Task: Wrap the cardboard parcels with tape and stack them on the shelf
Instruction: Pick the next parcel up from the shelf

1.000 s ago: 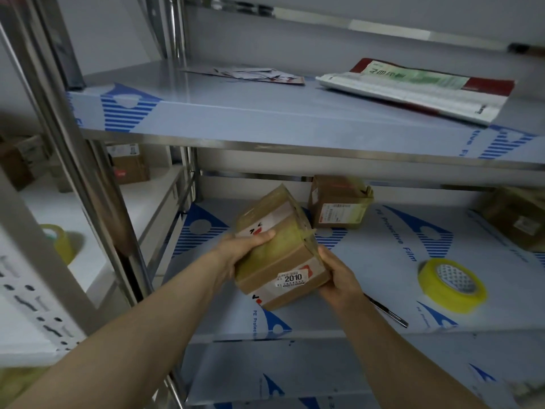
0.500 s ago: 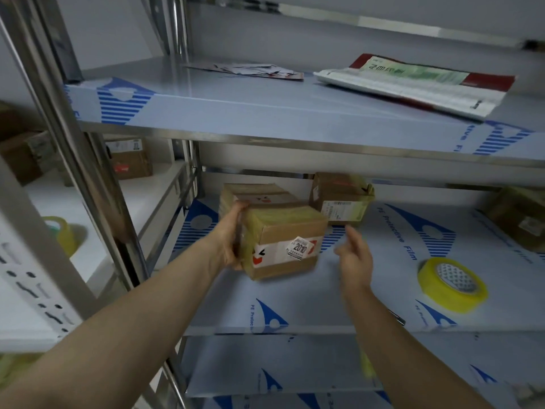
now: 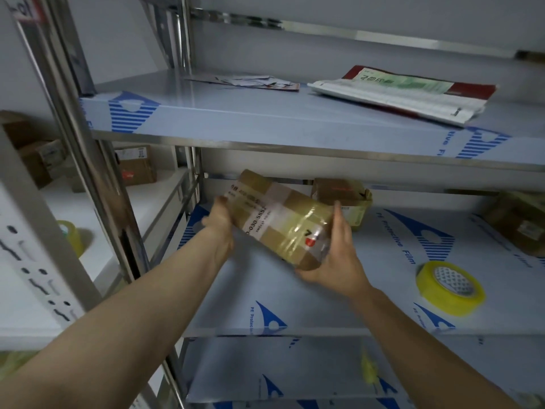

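You are holding the taped parcel [image 3: 280, 219] tilted above the middle shelf [image 3: 324, 305], your right hand [image 3: 336, 261] clasping its near corner and your left hand [image 3: 219, 222] gripping the far end, fingers apparently curled behind it.

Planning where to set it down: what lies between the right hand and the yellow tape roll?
Head view: only bare shelf film between right hand and tape roll.

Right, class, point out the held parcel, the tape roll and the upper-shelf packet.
parcel [image 3: 283, 222], head view, taped top face.
tape roll [image 3: 436, 298], head view, yellow outer wall.
packet [image 3: 398, 90], head view, printed top face.
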